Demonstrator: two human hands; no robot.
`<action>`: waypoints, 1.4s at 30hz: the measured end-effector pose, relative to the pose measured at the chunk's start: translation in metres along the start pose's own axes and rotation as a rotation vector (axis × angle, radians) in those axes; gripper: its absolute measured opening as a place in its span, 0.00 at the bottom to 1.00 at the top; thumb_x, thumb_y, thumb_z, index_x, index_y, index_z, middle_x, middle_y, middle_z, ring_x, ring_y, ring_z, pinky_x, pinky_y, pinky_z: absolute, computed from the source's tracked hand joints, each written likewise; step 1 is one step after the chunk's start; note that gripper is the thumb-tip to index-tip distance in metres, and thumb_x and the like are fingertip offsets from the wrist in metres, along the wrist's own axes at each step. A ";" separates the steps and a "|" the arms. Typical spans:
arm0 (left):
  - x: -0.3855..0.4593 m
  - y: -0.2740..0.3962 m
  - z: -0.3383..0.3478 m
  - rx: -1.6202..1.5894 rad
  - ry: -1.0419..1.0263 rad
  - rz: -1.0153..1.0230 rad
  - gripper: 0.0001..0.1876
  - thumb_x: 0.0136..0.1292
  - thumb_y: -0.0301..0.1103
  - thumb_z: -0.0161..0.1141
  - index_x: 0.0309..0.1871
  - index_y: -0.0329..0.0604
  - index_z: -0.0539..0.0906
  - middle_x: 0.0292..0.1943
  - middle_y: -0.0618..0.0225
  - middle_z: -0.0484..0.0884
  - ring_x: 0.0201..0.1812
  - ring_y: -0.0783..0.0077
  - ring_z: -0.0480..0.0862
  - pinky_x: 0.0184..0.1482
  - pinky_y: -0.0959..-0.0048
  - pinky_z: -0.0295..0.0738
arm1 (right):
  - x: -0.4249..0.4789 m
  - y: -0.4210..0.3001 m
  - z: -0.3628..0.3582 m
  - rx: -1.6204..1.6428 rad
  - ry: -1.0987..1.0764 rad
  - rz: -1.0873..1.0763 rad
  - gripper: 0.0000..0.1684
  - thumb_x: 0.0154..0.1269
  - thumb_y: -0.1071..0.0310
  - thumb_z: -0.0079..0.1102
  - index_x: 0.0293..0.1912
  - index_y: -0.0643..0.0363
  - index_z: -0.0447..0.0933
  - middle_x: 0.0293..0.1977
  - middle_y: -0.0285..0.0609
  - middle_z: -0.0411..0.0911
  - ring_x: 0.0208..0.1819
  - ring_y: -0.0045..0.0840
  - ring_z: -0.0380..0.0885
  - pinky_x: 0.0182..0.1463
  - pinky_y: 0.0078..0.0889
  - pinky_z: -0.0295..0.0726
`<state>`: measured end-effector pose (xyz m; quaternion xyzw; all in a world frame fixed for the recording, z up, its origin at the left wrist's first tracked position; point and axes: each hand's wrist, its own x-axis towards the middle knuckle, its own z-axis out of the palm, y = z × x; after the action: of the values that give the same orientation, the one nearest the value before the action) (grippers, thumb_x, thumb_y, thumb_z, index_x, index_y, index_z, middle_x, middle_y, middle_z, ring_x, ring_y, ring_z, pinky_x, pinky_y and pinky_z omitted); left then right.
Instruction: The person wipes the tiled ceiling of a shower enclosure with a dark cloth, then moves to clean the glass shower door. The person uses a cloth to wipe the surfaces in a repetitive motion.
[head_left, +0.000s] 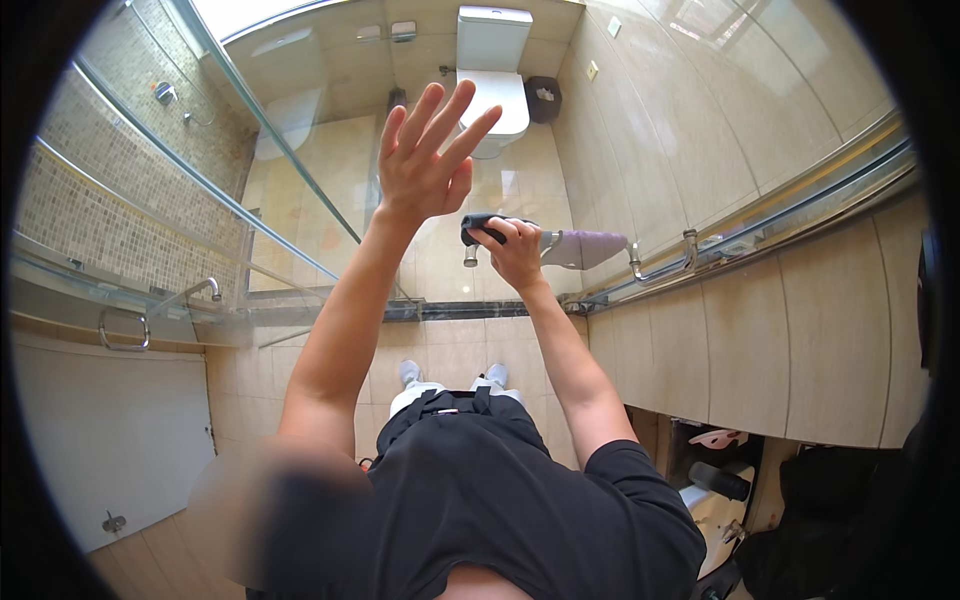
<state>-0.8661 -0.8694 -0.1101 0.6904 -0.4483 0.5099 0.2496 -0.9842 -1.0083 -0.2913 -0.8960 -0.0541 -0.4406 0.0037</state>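
My left hand (426, 154) is raised with its fingers spread and holds nothing. It appears in front of the toilet and the glass; whether it touches a pane I cannot tell. My right hand (517, 251) is closed around a handled wiper (589, 247), which has a dark grey end and a flat purple-and-grey pad pointing right. The fingers hide part of its handle. Just left of the right hand shows a short metal fitting (470, 257). To the right of the pad is a curved metal door handle (664, 266).
A white toilet (495, 45) stands ahead, with a dark waste bin (544, 100) beside it. Glass shower panels (277, 135) run along the left. A dark threshold (457, 310) crosses the floor before my feet. A white door (112, 435) is at left, a washbasin (709, 510) at lower right.
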 end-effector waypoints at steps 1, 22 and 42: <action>0.000 0.001 0.001 -0.002 0.005 -0.003 0.28 0.62 0.34 0.40 0.64 0.70 0.76 0.68 0.74 0.70 0.73 0.70 0.61 0.76 0.63 0.37 | 0.003 0.003 -0.003 0.021 -0.015 -0.021 0.25 0.54 0.68 0.62 0.49 0.24 0.77 0.46 0.18 0.68 0.47 0.19 0.67 0.50 0.30 0.63; 0.002 0.035 0.032 0.130 0.167 -0.147 0.22 0.74 0.46 0.38 0.63 0.60 0.78 0.71 0.56 0.63 0.75 0.53 0.54 0.73 0.51 0.31 | 0.057 0.039 -0.040 0.013 0.273 -0.036 0.19 0.52 0.59 0.68 0.43 0.19 0.82 0.44 0.15 0.71 0.42 0.15 0.71 0.45 0.31 0.60; -0.011 0.025 0.033 0.092 0.134 -0.148 0.24 0.65 0.41 0.42 0.64 0.68 0.76 0.72 0.59 0.61 0.76 0.56 0.52 0.75 0.54 0.27 | 0.184 0.055 -0.132 0.069 0.548 0.039 0.21 0.57 0.72 0.59 0.47 0.33 0.83 0.50 0.28 0.70 0.49 0.28 0.62 0.54 0.33 0.57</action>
<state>-0.8724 -0.9037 -0.1350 0.6967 -0.3544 0.5552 0.2840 -0.9718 -1.0530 -0.0631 -0.7437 -0.0489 -0.6643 0.0570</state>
